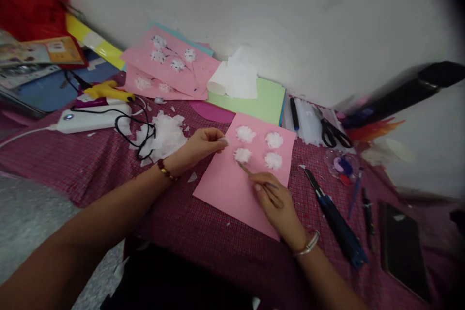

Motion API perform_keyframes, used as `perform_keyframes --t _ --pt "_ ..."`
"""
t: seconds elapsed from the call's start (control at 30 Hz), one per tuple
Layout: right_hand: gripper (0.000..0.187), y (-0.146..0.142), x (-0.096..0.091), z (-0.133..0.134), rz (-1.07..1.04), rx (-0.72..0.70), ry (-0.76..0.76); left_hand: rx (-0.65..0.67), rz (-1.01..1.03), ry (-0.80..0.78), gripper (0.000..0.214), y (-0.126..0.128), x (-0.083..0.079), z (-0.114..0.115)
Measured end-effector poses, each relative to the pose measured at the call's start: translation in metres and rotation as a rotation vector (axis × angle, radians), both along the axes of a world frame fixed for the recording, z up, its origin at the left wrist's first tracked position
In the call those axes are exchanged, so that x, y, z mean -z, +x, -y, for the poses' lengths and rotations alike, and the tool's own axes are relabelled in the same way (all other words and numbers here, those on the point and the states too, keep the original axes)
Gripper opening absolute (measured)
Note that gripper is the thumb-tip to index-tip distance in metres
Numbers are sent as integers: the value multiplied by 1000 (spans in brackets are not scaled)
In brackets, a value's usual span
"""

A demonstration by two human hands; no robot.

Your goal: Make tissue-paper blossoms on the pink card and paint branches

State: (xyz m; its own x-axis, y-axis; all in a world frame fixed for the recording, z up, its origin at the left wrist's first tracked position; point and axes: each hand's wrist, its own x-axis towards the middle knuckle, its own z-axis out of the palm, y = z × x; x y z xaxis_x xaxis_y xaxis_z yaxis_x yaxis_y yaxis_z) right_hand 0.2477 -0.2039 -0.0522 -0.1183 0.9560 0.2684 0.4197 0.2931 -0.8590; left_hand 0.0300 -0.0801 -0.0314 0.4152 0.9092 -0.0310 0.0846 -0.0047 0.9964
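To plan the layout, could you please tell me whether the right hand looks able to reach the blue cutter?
Probably yes: nothing seems to stand between the right hand and the blue cutter to its right, though that hand holds a thin tool.

Pink sheet (227, 186): smooth matt paper; white tufts (273, 160): thin paper, rough and crumpled; tablecloth (163, 223): woven cloth, matt; glue gun (105, 90): smooth yellow plastic; bangle (309, 245): shiny metal
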Motion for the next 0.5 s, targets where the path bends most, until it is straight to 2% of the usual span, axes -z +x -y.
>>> perform_keyframes --t 0.17,0.27,0.43,0.5 --pt "17 2 0 -3 -14 125 -40 5 -112 154 13 0 9 -7" --pt "16 4 -2 -2 -29 147 -72 1 -184 226 13 1 10 -9" --pt "17 2 -4 0 0 35 -75 84 -179 19 15 3 8 -4" --pt "17 0 -2 0 38 21 -63 122 -169 2 15 4 8 -3"
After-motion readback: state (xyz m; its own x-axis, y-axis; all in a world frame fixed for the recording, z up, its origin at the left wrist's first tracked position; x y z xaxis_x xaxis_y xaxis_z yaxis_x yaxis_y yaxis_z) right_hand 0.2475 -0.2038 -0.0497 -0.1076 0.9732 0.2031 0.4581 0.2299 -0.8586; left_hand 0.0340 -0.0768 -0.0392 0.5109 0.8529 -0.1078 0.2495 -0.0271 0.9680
